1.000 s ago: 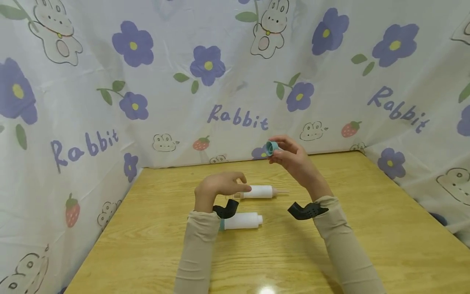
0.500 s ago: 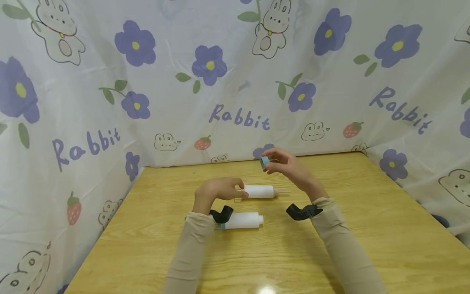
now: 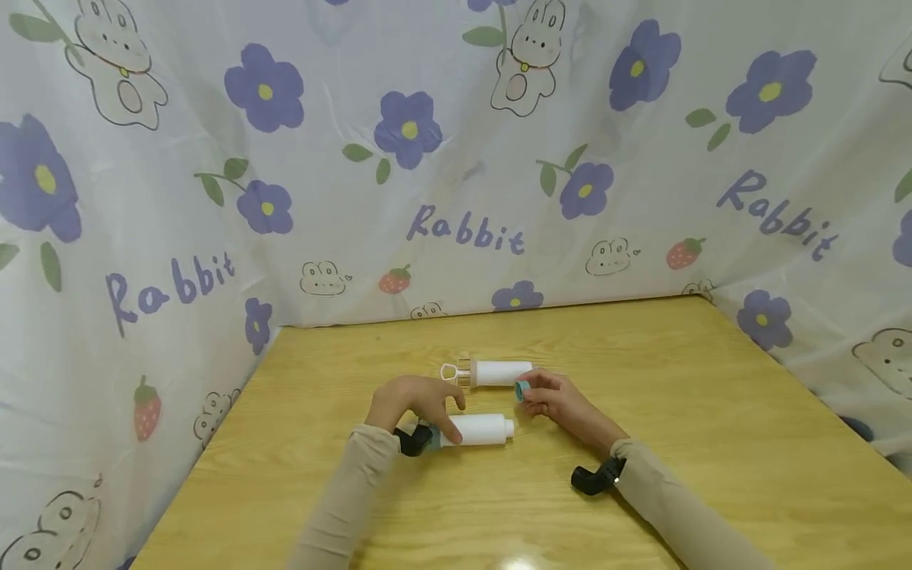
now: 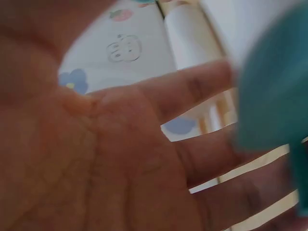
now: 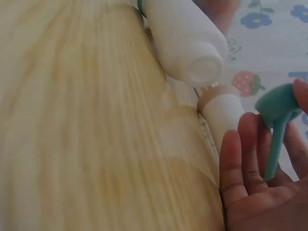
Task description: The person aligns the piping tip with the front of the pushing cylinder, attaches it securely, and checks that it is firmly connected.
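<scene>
One near white cylinder [image 3: 480, 429] and one far white cylinder [image 3: 502, 373] lie on their sides on the table [image 3: 534, 499], roughly in line with its far edge and somewhat closer to its left edge than its right; the near one points a narrow white stub towards the right edge and has a teal collar [image 3: 433, 437] at its other end; the far one has a beige collar [image 3: 473, 373] and a pale loop [image 3: 449, 372] towards the left edge, while its right end is partly behind the right hand [image 3: 563, 405]; that hand pinches a teal cap [image 5: 278, 105] between thumb and fingers, above the table and near the stub, with a teal stem [image 5: 275, 149] slanting down from the cap; the left hand [image 3: 413, 396] is spread over the collared end of the near cylinder, gaps showing between its fingers, though I cannot tell whether they touch it; a printed cloth [image 3: 456, 182] rises behind the far edge; a black wrist mount sits at each cuff.
</scene>
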`<state>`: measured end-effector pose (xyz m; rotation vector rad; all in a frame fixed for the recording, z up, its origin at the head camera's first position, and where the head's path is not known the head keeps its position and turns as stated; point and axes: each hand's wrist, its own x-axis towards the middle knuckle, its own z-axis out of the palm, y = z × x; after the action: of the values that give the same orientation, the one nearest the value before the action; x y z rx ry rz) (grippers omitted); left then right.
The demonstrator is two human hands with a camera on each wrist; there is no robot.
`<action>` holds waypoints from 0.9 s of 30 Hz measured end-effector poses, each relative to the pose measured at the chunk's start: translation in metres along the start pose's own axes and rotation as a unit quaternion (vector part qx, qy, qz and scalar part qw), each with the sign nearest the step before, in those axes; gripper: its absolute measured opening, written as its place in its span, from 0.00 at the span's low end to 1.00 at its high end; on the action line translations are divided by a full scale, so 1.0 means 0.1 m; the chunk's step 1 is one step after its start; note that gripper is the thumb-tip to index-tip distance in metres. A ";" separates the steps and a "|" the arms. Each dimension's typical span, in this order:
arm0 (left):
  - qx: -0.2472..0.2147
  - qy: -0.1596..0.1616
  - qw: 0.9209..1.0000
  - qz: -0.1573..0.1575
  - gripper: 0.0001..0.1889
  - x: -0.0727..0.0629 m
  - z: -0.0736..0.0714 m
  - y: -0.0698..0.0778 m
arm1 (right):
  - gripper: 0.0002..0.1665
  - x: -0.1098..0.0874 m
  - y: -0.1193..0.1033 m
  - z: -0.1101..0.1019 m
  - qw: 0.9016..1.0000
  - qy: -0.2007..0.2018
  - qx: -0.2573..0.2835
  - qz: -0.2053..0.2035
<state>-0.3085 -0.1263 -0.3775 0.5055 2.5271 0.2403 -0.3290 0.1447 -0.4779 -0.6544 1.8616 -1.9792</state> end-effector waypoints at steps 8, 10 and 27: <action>0.021 -0.003 1.000 -0.002 0.19 0.07 0.00 -0.03 | 0.15 0.02 -0.03 -0.02 1.000 -0.012 0.013 -0.003; 0.007 0.002 1.000 0.008 0.18 0.08 0.03 -0.04 | 0.13 0.01 -0.01 -0.03 1.000 -0.015 0.020 -0.002; -0.112 0.159 0.974 0.116 0.21 -0.25 -0.39 -0.16 | 0.18 0.18 -0.51 -0.02 0.999 -0.007 -0.041 -0.005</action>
<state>-0.3151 -0.1535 -0.3370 0.7176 2.6959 0.7389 -0.3419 0.1408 -0.4260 -0.7009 1.9441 -1.9082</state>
